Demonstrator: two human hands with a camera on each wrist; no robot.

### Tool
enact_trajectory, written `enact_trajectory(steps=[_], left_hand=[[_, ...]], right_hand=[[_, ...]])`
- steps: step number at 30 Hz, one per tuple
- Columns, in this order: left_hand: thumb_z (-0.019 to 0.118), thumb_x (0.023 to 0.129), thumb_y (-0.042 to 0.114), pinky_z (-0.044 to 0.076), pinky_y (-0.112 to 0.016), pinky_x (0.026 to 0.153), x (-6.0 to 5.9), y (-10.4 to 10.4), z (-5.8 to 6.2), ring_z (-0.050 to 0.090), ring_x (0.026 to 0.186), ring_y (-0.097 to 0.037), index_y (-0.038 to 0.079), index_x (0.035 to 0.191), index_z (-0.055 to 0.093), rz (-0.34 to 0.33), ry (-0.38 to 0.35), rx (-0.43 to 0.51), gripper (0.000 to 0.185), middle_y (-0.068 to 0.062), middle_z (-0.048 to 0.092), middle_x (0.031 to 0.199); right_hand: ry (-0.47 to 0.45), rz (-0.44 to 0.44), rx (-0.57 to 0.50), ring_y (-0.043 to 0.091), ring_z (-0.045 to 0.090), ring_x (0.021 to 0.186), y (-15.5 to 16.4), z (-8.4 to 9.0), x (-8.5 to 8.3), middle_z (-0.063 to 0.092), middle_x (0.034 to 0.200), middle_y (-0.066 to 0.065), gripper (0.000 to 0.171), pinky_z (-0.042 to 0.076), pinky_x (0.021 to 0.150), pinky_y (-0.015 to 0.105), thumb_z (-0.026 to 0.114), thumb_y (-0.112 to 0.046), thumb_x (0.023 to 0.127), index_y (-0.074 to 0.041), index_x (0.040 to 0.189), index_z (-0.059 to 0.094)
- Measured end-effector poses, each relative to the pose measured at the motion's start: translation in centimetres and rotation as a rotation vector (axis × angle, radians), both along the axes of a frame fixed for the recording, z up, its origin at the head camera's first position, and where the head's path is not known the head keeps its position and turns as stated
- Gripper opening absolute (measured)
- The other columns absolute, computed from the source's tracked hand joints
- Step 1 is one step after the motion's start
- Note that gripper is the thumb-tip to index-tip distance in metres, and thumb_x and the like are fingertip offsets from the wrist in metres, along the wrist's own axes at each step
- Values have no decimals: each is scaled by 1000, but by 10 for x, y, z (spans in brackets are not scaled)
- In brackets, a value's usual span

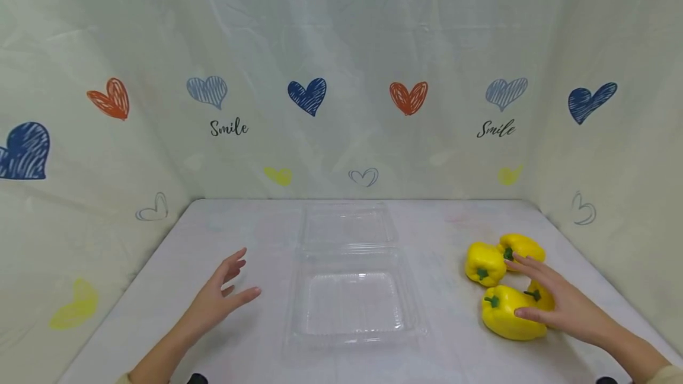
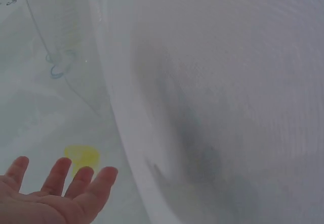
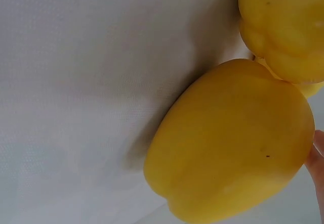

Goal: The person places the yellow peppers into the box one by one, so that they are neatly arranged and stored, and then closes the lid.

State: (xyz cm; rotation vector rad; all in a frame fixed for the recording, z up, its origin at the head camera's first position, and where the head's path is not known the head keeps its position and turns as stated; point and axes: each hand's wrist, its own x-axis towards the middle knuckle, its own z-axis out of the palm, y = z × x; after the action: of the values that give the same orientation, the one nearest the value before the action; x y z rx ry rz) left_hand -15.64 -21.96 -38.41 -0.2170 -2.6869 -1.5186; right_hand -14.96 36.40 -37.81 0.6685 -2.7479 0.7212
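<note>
Yellow pepper [image 1: 509, 313] lies lengthwise, stem leftward, under open right hand [image 1: 560, 301]; left hand [image 1: 219, 301] open

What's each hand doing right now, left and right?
Left hand: open, fingers spread, holding nothing.
Right hand: open, fingers resting on the nearest yellow pepper, not gripping.

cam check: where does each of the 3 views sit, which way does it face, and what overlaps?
Head: worn on the head, looks forward and down at the table, open clear clamshell box, yellow peppers; both forearms show, left hand open, right hand over the nearest pepper.
Left wrist: looks past the left hand at the table edge and backdrop; only palm and fingers show.
Right wrist: looks close at the nearest pepper; a fingertip shows at the right edge.
Shared: head and right wrist both show that pepper.
</note>
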Motion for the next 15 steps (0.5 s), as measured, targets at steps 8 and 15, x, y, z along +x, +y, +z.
enact_trajectory(steps=[8,15], left_hand=[[74,81,27,44,-49,92,-7,13,-2,37,126,-40,16,144,27,14,-130,57,80,-20,37,139],[76,78,28,46,-48,90,-9,26,-5,46,120,-34,17,142,32,26,-171,87,79,-16,43,135]], right_hand=[[13,44,22,-16,16,121,-1,-5,0,29,140,-19,77,35,78,67,82,-24,68,-22,137,46],[91,118,50,-13,23,122,-1,-9,-2,35,141,-12,78,22,93,7,85,-25,64,-15,133,51]])
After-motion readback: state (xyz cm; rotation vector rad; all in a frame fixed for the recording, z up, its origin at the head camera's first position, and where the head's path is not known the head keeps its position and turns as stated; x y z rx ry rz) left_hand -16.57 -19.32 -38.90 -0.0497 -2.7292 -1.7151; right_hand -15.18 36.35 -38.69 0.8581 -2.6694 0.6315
